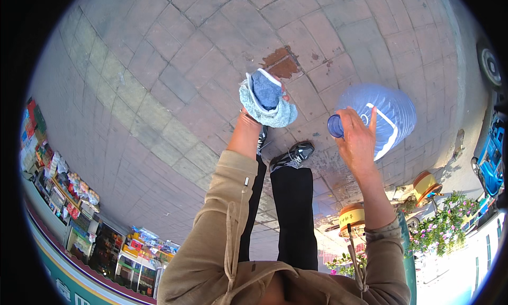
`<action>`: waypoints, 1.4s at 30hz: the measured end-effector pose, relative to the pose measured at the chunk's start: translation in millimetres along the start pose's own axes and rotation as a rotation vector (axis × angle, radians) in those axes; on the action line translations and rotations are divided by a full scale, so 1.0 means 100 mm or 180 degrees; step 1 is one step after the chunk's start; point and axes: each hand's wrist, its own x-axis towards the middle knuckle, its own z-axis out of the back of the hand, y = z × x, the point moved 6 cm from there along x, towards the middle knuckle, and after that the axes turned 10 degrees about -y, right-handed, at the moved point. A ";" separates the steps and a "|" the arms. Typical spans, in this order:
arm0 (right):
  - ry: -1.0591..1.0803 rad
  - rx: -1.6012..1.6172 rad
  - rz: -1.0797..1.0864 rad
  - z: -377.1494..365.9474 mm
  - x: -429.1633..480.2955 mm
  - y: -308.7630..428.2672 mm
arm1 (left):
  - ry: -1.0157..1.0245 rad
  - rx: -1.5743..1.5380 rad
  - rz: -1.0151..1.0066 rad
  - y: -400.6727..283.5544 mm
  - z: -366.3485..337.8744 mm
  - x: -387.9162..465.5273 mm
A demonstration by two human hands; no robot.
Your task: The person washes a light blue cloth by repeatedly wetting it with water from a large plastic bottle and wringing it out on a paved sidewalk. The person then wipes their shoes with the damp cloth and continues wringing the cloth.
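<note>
My left hand (pixel 285 95), mostly covered by fabric, grips a bunched light-blue terry cloth (pixel 278 115). A darker blue folded part (pixel 265 91) with a pale edge shows at its top. To the right, my right hand (pixel 356 136) holds a large clear bluish plastic water bottle (pixel 399 102) close to its neck. The bottle lies tilted, its blue mouth (pixel 335 126) pointing left. A white carrying handle (pixel 391 140) runs along its shoulder. Whether the bottle touches the ground cannot be told.
Brick paving (pixel 190 43) carries a wet brown patch (pixel 283 62) beyond the cloth. My shoes (pixel 293 156) stand below my hands. Yellow flowerpots (pixel 351 217) and flowering plants (pixel 444 225) are at right, near a parked vehicle's wheel (pixel 491 66). Shop goods (pixel 73 194) line the left.
</note>
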 end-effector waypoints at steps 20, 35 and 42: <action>0.0083 -0.0614 0.0116 -2.08 0.71 0.53 | -0.2771 0.0936 -0.1856 -0.77 1.31 -0.73; -0.0051 -0.0305 0.0050 -2.18 0.57 0.44 | -0.2741 0.1112 -0.1268 -0.48 1.70 -0.32; -0.0928 0.0003 -0.0089 -0.93 -0.01 0.27 | -0.2191 0.1653 -0.0088 0.33 1.24 -0.16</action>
